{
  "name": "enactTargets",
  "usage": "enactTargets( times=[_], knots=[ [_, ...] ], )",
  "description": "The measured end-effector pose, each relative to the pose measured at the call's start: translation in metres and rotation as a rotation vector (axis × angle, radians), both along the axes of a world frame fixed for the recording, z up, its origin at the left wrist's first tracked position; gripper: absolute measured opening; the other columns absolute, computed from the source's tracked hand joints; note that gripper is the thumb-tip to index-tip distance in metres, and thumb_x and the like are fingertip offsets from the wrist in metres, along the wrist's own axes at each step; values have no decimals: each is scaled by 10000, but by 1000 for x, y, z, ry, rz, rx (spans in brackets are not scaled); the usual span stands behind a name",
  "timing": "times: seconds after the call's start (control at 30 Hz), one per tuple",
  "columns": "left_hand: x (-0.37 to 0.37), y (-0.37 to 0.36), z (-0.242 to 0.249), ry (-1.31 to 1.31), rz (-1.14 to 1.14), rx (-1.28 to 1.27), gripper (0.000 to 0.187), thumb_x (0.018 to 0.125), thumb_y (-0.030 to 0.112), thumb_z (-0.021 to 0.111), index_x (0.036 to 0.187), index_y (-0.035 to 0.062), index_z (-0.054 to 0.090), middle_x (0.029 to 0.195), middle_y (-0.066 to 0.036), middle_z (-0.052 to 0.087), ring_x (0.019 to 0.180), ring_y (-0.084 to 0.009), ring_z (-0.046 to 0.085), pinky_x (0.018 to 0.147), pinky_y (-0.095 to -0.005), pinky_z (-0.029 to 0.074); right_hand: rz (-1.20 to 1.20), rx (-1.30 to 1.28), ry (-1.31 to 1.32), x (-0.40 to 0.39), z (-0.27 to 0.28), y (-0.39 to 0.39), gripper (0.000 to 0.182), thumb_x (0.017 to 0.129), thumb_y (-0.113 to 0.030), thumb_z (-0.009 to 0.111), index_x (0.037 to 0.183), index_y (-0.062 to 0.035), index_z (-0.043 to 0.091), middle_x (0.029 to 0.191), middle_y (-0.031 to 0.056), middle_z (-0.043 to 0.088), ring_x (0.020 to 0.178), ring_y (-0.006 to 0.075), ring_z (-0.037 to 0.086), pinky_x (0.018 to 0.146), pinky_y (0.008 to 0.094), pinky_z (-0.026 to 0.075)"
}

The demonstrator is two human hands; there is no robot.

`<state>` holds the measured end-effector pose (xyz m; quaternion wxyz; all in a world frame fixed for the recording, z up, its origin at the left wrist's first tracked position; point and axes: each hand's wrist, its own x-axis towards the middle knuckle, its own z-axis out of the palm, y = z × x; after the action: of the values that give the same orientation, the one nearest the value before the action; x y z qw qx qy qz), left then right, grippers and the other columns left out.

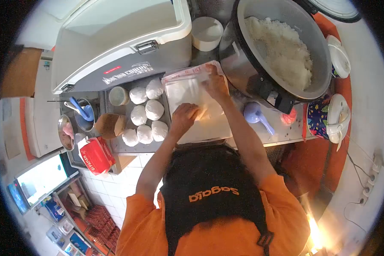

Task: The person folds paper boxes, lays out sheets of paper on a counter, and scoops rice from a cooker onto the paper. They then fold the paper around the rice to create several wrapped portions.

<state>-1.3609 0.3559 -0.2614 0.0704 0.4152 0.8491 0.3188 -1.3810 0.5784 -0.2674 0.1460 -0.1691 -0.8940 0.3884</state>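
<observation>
A stack of pale wrapping paper (200,133) lies on the counter in front of me, with a sheet that looks like thin clear plastic (179,91) over its upper part. My left hand (185,117) rests on the middle of the stack, fingers curled together at the sheet. Toward the top right of the stack is my right hand (215,85), its fingers slightly blurred over the sheet. Left of the paper sit several white wrapped bundles (154,110). A large rice cooker (239,64) full of cooked rice (281,51) stands open at the right.
A big cooler box (123,68) stands open at the back left, beside a white round container (207,34). A purple rice scoop (254,113) lies near the cooker. Left are a pot with ladles (87,113), a brown bowl (109,125) and a red box (97,155).
</observation>
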Motion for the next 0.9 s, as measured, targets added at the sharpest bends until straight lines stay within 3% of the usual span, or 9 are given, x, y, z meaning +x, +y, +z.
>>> enactTargets(
  times=[0.07,0.13,0.27,0.33,0.37,0.47,0.7,0.8,0.9],
  knots=[
    [-16,1,7,-73,103,66,464,811,194,791,1238,97,635,1317,-91,632,1179,-331,586,991,-447,498,135,-151,-133,2,37,-4,304,794,-181,765,1018,-7,656,961,203,699,941,369,692,834,477,534],
    [-31,10,46,142,188,47,572,753,257,817,1265,120,604,1372,-114,572,1254,-342,531,1044,-453,472,443,-262,-265,21,75,4,278,781,-154,765,991,-21,642,962,179,691,928,379,671,843,462,532],
    [-60,-3,63,409,-172,-46,470,749,178,743,1197,116,614,1238,-92,596,1246,-319,540,1044,-431,491,954,215,-320,86,69,14,159,827,-139,625,950,-55,680,1028,134,678,1042,335,632,930,417,535],
    [-67,-27,12,301,-497,-153,377,834,213,685,1190,103,626,1226,-93,614,1208,-318,580,995,-425,534,939,420,-185,108,35,20,162,803,-121,656,946,-43,665,1022,115,651,1068,300,611,924,385,529],
    [-66,-31,26,32,-554,-149,333,813,133,660,1141,75,637,1187,-92,633,1150,-276,617,931,-380,569,920,528,-112,112,16,23,170,792,-112,672,943,-37,658,1018,105,638,1080,283,601,921,369,526],
    [-52,-49,-8,126,-545,-163,353,781,74,682,1129,51,633,1157,-95,640,1132,-274,619,905,-361,575,831,542,-7,118,-11,24,224,790,-136,686,972,-9,655,1010,92,641,1062,289,607,956,380,524],
    [-33,-47,40,19,-309,-22,246,844,97,682,1088,68,698,1076,-103,689,1014,-288,651,898,-378,564,715,493,-167,118,22,-13,213,868,-153,591,1053,-59,640,1110,165,657,1028,331,648,929,469,526],
    [-31,-51,-29,27,-190,-268,225,831,90,693,1055,92,715,1077,-111,687,1023,-284,648,862,-400,564,600,314,-295,107,5,-9,201,878,-168,592,1052,-76,632,1054,159,650,966,347,673,877,474,538],
    [-31,-24,-10,-255,146,-204,153,835,68,681,980,84,727,997,-119,666,981,-302,637,796,-437,551,350,183,-477,90,25,-30,170,897,-172,599,1040,-83,626,1003,149,654,951,365,676,809,489,547]
  ],
)
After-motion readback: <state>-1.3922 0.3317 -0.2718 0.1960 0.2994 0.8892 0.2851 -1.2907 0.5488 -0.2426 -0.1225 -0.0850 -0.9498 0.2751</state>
